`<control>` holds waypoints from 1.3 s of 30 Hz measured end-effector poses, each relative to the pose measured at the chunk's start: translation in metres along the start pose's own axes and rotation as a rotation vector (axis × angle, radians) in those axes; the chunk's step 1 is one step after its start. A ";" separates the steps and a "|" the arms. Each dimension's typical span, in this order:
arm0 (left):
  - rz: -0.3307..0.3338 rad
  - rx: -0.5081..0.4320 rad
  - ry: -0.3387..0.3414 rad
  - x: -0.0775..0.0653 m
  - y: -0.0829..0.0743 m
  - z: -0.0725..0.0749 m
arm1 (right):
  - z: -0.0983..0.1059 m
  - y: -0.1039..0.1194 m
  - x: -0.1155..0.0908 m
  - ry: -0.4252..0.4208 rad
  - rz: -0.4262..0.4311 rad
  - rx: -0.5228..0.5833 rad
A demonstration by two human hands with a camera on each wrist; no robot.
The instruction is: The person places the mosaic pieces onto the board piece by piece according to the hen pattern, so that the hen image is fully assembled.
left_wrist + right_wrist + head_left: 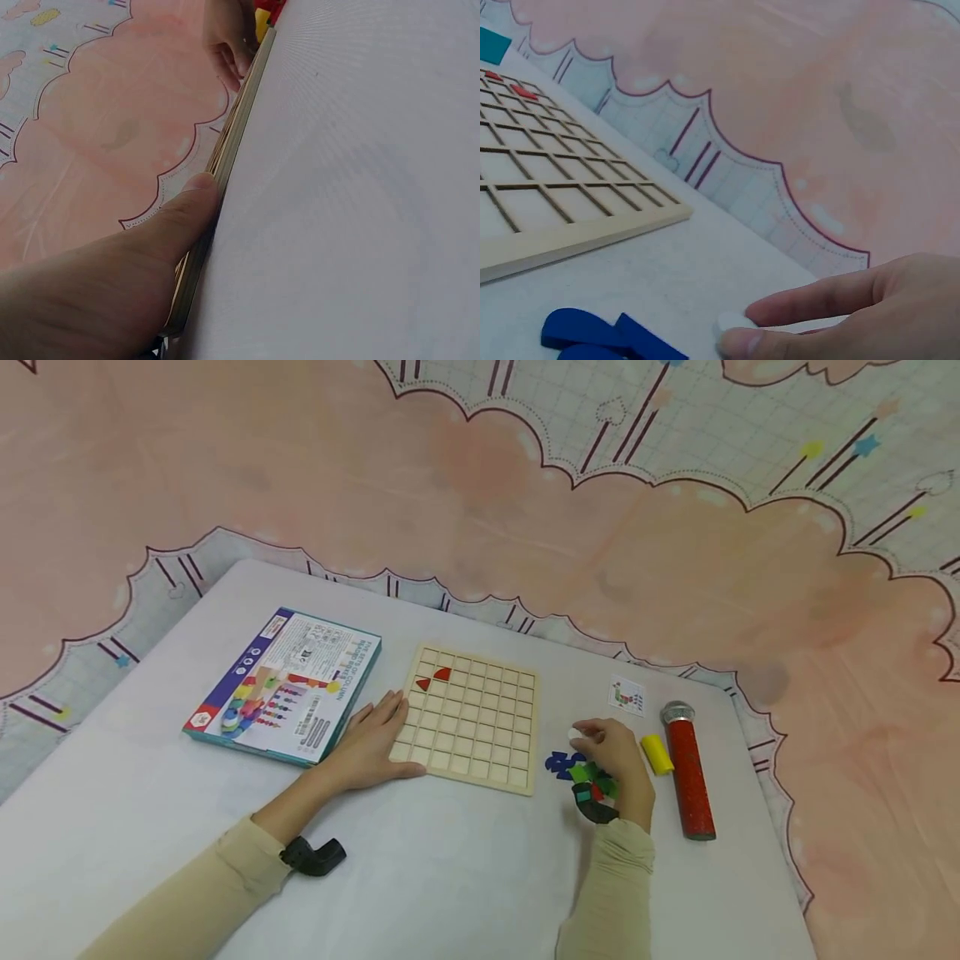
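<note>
A wooden grid board (472, 727) lies in the middle of the white table, with two red pieces (442, 674) in cells near its upper left corner. My left hand (370, 745) rests along the board's left edge, fingers straight; in the left wrist view its thumb (191, 206) lies against the board's side. Right of the board, my right hand (617, 753) pinches a small white rounded piece (731, 322) between thumb and finger. Blue pieces (558, 766) lie beside that hand, and green pieces (581, 773) are partly hidden under it.
A boxed toy set (300, 681) lies left of the board. On the right are a small printed pattern card (626, 695), a yellow cylinder (657, 754) and a red tube with a silvery end (692, 777). A patterned cloth (480, 510) surrounds the table's far side.
</note>
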State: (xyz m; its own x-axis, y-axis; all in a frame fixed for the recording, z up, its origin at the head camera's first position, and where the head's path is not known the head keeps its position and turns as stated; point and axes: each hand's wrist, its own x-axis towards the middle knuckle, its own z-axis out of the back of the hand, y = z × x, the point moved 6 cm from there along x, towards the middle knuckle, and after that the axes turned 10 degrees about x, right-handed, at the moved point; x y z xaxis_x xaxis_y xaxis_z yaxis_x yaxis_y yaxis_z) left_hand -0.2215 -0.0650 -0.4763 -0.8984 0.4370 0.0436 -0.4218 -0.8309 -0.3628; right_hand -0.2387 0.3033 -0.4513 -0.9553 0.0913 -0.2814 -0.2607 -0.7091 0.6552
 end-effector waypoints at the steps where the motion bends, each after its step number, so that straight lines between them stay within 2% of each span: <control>1: 0.000 -0.002 0.000 0.000 -0.001 0.000 | -0.001 -0.002 0.001 -0.006 0.005 -0.001; 9: 0.000 -0.002 -0.017 0.000 -0.001 0.000 | -0.005 0.003 0.006 -0.081 0.080 0.021; 17: -0.005 -0.003 -0.006 0.002 0.000 0.003 | -0.013 0.014 0.012 -0.162 0.144 0.096; 21: -0.005 0.007 0.000 0.002 0.000 0.004 | -0.017 0.016 0.014 -0.165 0.160 0.118; 30: -0.002 -0.004 -0.019 -0.001 0.002 0.004 | -0.023 0.022 0.017 -0.140 0.240 0.089; 35: -0.002 0.001 -0.015 -0.001 0.004 -0.001 | -0.026 0.022 0.017 -0.137 0.230 0.076; 39: -0.007 0.003 -0.011 0.000 0.004 -0.004 | -0.027 0.024 0.016 -0.158 0.224 0.108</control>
State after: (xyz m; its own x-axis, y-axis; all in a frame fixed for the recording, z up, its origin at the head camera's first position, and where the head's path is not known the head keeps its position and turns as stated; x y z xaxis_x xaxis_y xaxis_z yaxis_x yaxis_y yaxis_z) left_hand -0.2224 -0.0673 -0.4818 -0.8968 0.4389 0.0563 -0.4283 -0.8290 -0.3596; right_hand -0.2563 0.2692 -0.4588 -0.9984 0.0542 -0.0144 -0.0460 -0.6461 0.7618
